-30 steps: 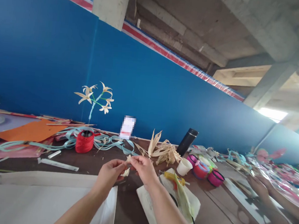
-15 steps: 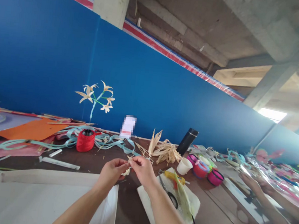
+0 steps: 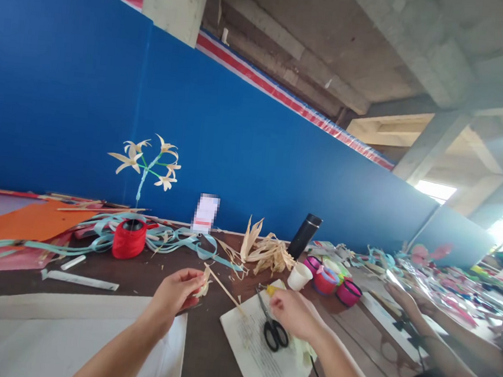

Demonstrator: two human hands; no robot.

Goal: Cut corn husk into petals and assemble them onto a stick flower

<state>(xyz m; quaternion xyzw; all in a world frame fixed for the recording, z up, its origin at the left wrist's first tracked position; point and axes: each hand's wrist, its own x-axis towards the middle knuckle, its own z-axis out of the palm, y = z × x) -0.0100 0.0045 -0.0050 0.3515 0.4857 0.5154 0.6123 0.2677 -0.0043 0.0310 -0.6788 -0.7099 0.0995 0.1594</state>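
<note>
My left hand (image 3: 179, 291) pinches a small pale corn-husk piece (image 3: 203, 284) between thumb and fingertips. A thin stick (image 3: 224, 284) slants from beside that piece down to a printed paper sheet (image 3: 256, 367). Over the top of the sheet, my right hand (image 3: 295, 314) is closed around a yellow glue gun (image 3: 272, 289), mostly hidden under the fingers. Black-handled scissors (image 3: 276, 335) lie on the paper, just left of that hand. Part of a pale green husk (image 3: 304, 351) shows beneath the right wrist.
A white tray (image 3: 180, 347) lies at front left. Behind are a red spool (image 3: 129, 242), a husk flower stem (image 3: 143, 178), dry husks (image 3: 274, 256), a black bottle (image 3: 304, 236), and a white cup (image 3: 300, 276). Another person's arms (image 3: 433, 336) reach in from the right.
My hands have parted. The right hand has moved right onto the glue gun, while the left keeps the husk piece. The scissors now show more fully, and the view has shifted right.
</note>
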